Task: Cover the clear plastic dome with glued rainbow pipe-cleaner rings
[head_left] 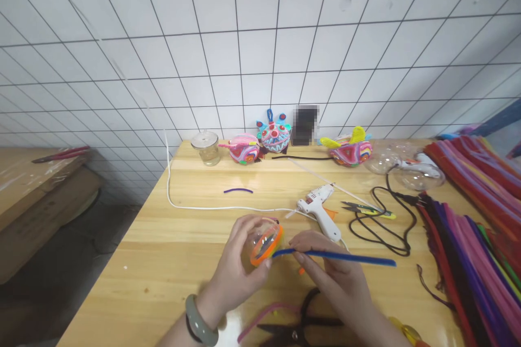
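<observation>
My left hand (240, 263), with a bracelet on its wrist, is closed around a clear plastic ball (254, 239) banded with an orange pipe cleaner (260, 256). My right hand (325, 260) pinches a blue pipe cleaner (354, 258) between thumb and fingers. Its left end meets the rim of the ball; the other end sticks out to the right. Just beyond my right hand lies a white hot glue gun (321, 209). Below the hands are black-handled scissors (293, 333) and a pink pipe cleaner (260, 315).
Along the wall stand a lidded glass cup (205, 149), a blue fuzzy creature (275, 134), pink (243, 149) and striped (350, 150) ones. Small snips (368, 210), a black cord (380, 233), clear balls (419, 175) and bundled pipe cleaners (468, 260) lie right. A white cable (220, 207) crosses the table.
</observation>
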Demonstrator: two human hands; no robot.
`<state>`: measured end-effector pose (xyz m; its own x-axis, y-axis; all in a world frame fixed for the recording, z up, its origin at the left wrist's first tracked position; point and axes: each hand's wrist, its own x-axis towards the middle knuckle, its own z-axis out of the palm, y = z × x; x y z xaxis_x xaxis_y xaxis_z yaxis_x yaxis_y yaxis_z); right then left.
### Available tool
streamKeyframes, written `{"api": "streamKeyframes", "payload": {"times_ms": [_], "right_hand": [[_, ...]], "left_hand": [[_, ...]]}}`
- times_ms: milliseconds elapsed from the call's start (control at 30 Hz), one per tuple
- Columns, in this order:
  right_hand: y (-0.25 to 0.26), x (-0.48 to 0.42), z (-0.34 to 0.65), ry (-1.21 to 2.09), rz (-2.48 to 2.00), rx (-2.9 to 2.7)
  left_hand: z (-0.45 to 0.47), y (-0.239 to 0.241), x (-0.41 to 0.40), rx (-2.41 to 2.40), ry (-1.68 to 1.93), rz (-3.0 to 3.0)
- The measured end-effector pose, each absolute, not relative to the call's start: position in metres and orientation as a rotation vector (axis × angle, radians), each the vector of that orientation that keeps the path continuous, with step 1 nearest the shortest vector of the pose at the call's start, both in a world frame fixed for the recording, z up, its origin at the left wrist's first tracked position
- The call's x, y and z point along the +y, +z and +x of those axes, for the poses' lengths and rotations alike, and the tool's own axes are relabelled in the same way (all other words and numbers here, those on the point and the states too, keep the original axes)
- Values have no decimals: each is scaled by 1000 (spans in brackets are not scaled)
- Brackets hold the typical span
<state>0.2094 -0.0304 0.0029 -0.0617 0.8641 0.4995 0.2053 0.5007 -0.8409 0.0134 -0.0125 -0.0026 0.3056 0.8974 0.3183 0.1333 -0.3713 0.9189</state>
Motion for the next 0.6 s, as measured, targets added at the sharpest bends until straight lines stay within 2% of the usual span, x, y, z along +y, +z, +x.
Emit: {"api": "streamKeyframes", "payload": {"times_ms": [300, 600], "right_hand": [[23, -36, 209, 753, -880, -1713], [20, -35, 209, 711, -820, -1716]], "left_hand": [[16, -10, -13, 780, 1141, 1424], [17, -14, -15, 768, 1193, 1509]]}}
